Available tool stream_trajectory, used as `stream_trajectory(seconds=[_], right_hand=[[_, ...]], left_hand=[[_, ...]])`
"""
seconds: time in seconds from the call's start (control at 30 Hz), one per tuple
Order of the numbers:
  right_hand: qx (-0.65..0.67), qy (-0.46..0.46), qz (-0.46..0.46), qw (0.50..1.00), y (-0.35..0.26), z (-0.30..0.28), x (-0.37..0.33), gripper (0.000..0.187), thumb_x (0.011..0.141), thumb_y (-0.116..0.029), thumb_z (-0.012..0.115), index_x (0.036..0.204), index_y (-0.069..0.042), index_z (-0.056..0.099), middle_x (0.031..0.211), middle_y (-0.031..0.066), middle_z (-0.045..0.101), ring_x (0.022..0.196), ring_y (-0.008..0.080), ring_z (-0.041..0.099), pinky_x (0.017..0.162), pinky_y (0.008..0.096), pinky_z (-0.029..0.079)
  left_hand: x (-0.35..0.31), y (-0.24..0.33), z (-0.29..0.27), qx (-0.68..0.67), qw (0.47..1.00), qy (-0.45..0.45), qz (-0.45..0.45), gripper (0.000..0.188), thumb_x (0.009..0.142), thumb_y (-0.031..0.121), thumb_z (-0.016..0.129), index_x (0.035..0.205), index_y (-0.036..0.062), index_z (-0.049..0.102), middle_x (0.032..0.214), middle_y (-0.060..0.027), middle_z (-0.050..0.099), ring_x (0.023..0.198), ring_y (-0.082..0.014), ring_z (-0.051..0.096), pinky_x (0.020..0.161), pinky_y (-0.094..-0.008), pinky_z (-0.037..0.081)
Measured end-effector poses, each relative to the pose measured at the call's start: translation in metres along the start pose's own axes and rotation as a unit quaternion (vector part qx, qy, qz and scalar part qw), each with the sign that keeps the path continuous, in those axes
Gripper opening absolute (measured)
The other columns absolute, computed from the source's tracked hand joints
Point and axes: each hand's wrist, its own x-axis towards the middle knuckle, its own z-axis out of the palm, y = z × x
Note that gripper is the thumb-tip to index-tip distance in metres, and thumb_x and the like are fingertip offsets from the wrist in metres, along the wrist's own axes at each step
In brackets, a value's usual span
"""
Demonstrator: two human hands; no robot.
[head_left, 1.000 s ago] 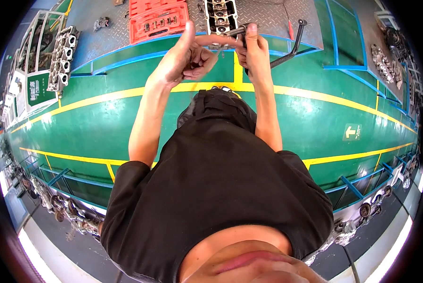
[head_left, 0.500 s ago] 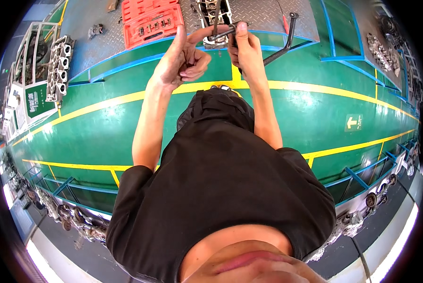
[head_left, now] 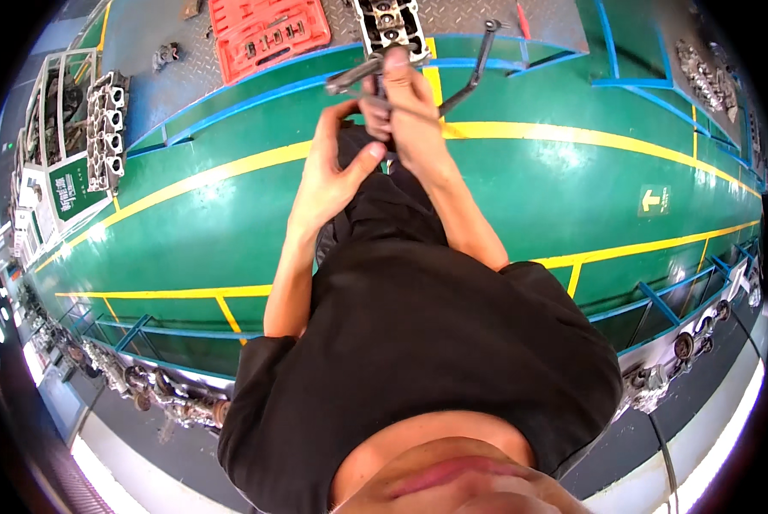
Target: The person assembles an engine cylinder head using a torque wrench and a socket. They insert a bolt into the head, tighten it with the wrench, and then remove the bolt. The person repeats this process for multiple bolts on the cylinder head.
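Head view: counted two bare hands, side by side in front of one black T-shirt (head_left: 435, 343). Wrapped around with the right hand (head_left: 410, 113): one dark metal tool (head_left: 357, 75), long and bent, with two arms sticking out, one toward the left, one past the right side of the fist to a knobbed tip. Blurred about the fingers; cannot tell the tool's full shape there. Spread with the left hand (head_left: 331, 170): wide gap between one thumb and curved fingers, just beside the right hand and below the tool's left arm; cannot tell whether touching either. Seen beyond the fist, on one steel-topped bench (head_left: 452, 15): one metal cylinder head (head_left: 391, 27), partly cut off by the upper edge, overlapped in view by the tool; cannot tell contact. Placed left of that on the same bench: one unfolded red case (head_left: 237, 65), small metal pieces in a row inside, roughly four; farther left, one small dark part (head_left: 166, 56). Placed to the right: one slim red item (head_left: 523, 20). Standing well apart at far left: one more cylinder head (head_left: 107, 128), tilted up beside one pale rack (head_left: 33, 201). Marked on green floor (head_left: 187, 214), right side: one arrow sign (head_left: 654, 200).
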Motion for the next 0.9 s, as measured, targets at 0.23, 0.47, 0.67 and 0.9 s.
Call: stream_trajectory(seconds=[0.23, 0.47, 0.67, 0.9], right_hand=[[0.024, -0.098, 0.048, 0.994, 0.042, 0.05, -0.01, 0.052, 0.104, -0.054, 0.041, 0.09, -0.005, 0.054, 0.073, -0.0027, 0.052, 0.064, 0.005, 0.046, 0.056, 0.0218, 0.039], [0.035, -0.158, 0.132, 0.978, 0.088, 0.108, 0.01, 0.069, 0.1, -0.066, 0.035, 0.102, -0.003, 0.064, 0.089, 0.0031, 0.063, 0.088, 0.0119, 0.059, 0.076, 0.0283, 0.05], [-0.314, -0.122, 0.042, 0.941, 0.112, 0.101, 0.015, 0.048, 0.103, -0.043, 0.051, 0.104, 0.002, 0.067, 0.095, 0.0074, 0.068, 0.09, 0.0153, 0.062, 0.082, 0.0278, 0.049], [-0.494, 0.039, 0.125, 0.859, 0.134, -0.045, -0.032, 0.036, 0.099, -0.029, 0.058, 0.109, 0.004, 0.066, 0.089, 0.0079, 0.069, 0.083, 0.0145, 0.064, 0.077, 0.0294, 0.051]], left_hand=[[-0.047, -0.027, -0.016, -0.121, 0.981, 0.121, -0.093, 0.071, 0.099, 0.011, 0.058, 0.155, -0.0048, 0.018, 0.153, -0.0167, 0.038, 0.139, -0.0236, 0.039, 0.113, -0.0353, 0.034], [-0.063, -0.033, -0.093, -0.095, 0.944, 0.301, -0.092, 0.039, 0.093, 0.012, 0.069, 0.125, -0.0094, 0.06, 0.101, -0.006, 0.067, 0.081, -0.0094, 0.06, 0.07, -0.0208, 0.048], [-0.074, -0.067, -0.139, -0.064, 0.938, 0.316, -0.129, 0.021, 0.09, 0.015, 0.075, 0.09, -0.0046, 0.069, 0.065, 0.0084, 0.047, 0.058, -0.0012, 0.035, 0.05, -0.0222, 0.021], [-0.096, -0.125, -0.155, -0.096, 0.925, 0.306, -0.203, 0.021, 0.087, 0.015, 0.079, 0.084, -0.0022, 0.067, 0.059, 0.0075, 0.044, 0.049, -0.0009, 0.033, 0.046, -0.0221, 0.018]])
